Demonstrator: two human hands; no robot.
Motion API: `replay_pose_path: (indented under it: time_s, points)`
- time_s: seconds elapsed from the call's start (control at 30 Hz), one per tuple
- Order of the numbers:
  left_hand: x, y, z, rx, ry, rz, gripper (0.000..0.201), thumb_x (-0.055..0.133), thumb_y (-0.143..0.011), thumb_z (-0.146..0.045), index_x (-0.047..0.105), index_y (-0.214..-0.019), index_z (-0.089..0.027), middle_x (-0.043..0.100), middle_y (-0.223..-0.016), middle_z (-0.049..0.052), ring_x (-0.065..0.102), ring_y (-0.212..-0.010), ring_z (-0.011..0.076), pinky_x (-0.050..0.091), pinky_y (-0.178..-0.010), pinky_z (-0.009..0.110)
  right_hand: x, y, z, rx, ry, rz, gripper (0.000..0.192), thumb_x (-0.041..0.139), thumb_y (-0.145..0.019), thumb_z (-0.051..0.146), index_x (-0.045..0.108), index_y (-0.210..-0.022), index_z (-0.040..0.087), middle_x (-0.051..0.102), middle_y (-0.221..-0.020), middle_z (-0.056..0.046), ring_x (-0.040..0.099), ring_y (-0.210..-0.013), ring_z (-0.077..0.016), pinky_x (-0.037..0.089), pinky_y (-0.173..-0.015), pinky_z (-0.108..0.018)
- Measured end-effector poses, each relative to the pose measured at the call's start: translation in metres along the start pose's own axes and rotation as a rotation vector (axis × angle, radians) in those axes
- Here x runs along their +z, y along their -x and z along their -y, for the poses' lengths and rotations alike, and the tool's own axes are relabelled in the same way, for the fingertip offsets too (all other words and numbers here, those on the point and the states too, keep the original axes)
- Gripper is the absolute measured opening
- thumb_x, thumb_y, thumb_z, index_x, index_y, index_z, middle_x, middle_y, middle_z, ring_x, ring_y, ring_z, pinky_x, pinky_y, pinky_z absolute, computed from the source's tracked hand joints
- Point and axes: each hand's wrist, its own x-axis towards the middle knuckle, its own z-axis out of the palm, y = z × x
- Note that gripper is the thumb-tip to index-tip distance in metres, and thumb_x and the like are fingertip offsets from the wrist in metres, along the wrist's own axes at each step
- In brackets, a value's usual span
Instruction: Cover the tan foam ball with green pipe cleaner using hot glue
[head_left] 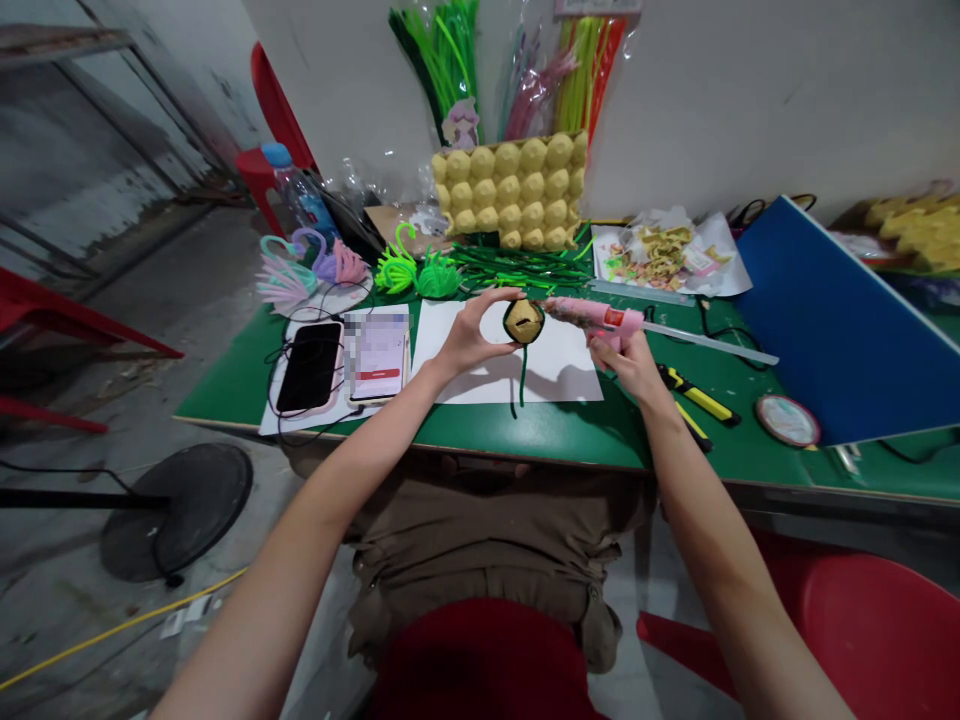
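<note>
Between the thumb and fingers of my left hand (469, 338) is an egg-carton cup (524, 322), tan, with a dark slot in its face. Dark green pipe cleaner runs around the cup's rim, and a loose end (523, 375) hangs below it. My right hand (628, 358) is wrapped round the handle of a pink glue gun (592, 314). The gun's nozzle points left, close to the cup's right edge; whether they touch I cannot tell. A clear glue stick (712, 343) sticks out of the gun's back. White paper (450, 385) lies under both hands.
Behind the paper are green pipe cleaners (525, 268) and a yellow egg carton (517, 190). Two phones (309, 368) lie at left, near fluffy pipe-cleaner pieces (416, 270). Yellow-black pliers (701, 398), a roll of tape (787, 420) and a leaning blue board (847, 330) are at right.
</note>
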Motion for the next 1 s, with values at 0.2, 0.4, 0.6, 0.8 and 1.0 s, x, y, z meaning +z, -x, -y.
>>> replay_pose_path:
  time_s: [0.2,0.4,0.6,0.8,1.0]
  points:
    - [0.003,0.000,0.000,-0.052,0.073,-0.046,0.075,0.088,-0.070,-0.034,0.053,-0.136,-0.024,0.069,-0.133,0.013,0.068,-0.124,0.0290,0.053,-0.099,0.040,0.003,0.000,0.002,-0.017,0.004,-0.040,0.062,0.068,-0.077,0.075,0.073,-0.113,0.024,0.073,-0.089,-0.007,0.058,-0.064,-0.0175,0.050,-0.054,-0.031]
    - [0.002,-0.002,-0.001,-0.089,0.111,-0.068,0.076,0.089,-0.068,-0.032,0.051,-0.134,-0.024,0.070,-0.131,0.012,0.069,-0.122,0.0277,0.053,-0.097,0.038,0.001,0.003,0.005,-0.067,0.086,-0.010,0.063,0.063,-0.083,0.074,0.072,-0.122,0.025,0.078,-0.111,-0.010,0.072,-0.095,-0.0283,0.062,-0.075,-0.039]
    - [0.003,-0.004,0.003,-0.199,0.099,-0.108,0.078,0.090,-0.064,-0.034,0.053,-0.132,-0.024,0.071,-0.126,0.010,0.069,-0.119,0.0270,0.054,-0.097,0.037,-0.004,0.003,-0.004,-0.090,0.180,-0.037,0.063,0.063,-0.081,0.076,0.073,-0.114,0.024,0.078,-0.109,-0.011,0.073,-0.100,-0.0303,0.062,-0.084,-0.042]
    - [0.002,-0.005,0.019,-0.296,0.110,-0.257,0.069,0.090,-0.067,-0.039,0.053,-0.123,-0.023,0.071,-0.121,0.009,0.070,-0.116,0.0254,0.056,-0.098,0.038,-0.022,0.012,0.004,-0.069,0.281,-0.107,0.052,0.064,-0.080,0.073,0.071,-0.096,0.025,0.076,-0.097,-0.008,0.071,-0.098,-0.0300,0.059,-0.086,-0.042]
    - [0.003,-0.006,0.022,-0.351,0.086,-0.278,0.067,0.090,-0.067,-0.036,0.054,-0.122,-0.024,0.071,-0.122,0.009,0.071,-0.114,0.0247,0.058,-0.096,0.037,-0.087,0.031,0.004,0.203,0.298,-0.113,0.055,0.063,-0.078,0.074,0.071,-0.094,0.022,0.077,-0.092,-0.009,0.065,-0.065,-0.0222,0.055,-0.062,-0.037]
